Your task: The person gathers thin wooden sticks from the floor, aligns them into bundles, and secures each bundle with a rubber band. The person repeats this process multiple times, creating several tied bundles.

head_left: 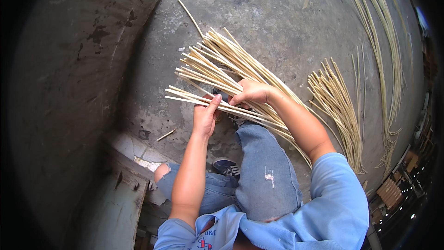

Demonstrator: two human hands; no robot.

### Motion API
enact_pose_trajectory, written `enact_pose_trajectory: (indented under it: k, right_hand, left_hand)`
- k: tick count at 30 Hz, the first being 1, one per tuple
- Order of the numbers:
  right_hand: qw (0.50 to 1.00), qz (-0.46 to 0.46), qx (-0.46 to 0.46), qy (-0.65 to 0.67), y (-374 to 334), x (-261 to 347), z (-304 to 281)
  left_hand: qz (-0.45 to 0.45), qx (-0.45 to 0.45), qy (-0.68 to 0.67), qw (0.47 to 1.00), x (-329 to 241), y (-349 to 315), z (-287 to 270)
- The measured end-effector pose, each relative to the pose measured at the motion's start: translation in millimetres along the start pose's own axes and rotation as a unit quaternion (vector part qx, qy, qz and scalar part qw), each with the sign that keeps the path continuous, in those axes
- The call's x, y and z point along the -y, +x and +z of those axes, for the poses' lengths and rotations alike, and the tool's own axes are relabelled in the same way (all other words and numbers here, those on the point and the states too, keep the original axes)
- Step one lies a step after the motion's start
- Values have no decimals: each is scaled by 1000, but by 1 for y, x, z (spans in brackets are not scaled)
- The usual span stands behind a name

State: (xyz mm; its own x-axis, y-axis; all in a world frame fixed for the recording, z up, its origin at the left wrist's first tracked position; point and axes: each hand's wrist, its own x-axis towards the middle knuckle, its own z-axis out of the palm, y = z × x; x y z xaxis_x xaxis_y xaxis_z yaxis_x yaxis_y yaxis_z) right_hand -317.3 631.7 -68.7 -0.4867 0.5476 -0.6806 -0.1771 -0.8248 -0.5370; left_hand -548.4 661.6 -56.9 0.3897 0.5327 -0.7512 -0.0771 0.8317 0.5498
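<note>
- Head view: I am sitting over a concrete floor (286,23), holding a fanned bundle of pale cane sticks (217,71) across my knee (259,157).
- My left hand (205,116) is lying open-fingered under the bundle's near edge, thumb pressing up against the lowest sticks.
- My right hand (252,91) is closing over the bundle's middle, fingers curled down on it.
- Right of the bundle, a second sheaf (337,106) is lying untouched; beyond it, long loose strands (384,41) are trailing away.
- Judging by these, the sorting is only partly done: one bundle in hand, more material waiting.
</note>
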Motion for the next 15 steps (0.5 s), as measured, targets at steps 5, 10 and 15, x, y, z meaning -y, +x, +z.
enact_pose_trajectory:
  k: [5, 10, 15]
  right_hand:
    - [999, -7, -17, -34, -2, -3, -2]
    - [996, -6, -48, -77, -2, -5, -3]
    - [995, -6, -103, -4, 1, 0, -7]
  left_hand:
    - [24, -13, 12, 1000, 3, 5, 6]
    - [45, -46, 20, 998, 6, 6, 12]
    - [-7, -45, 17, 999, 5, -1, -10]
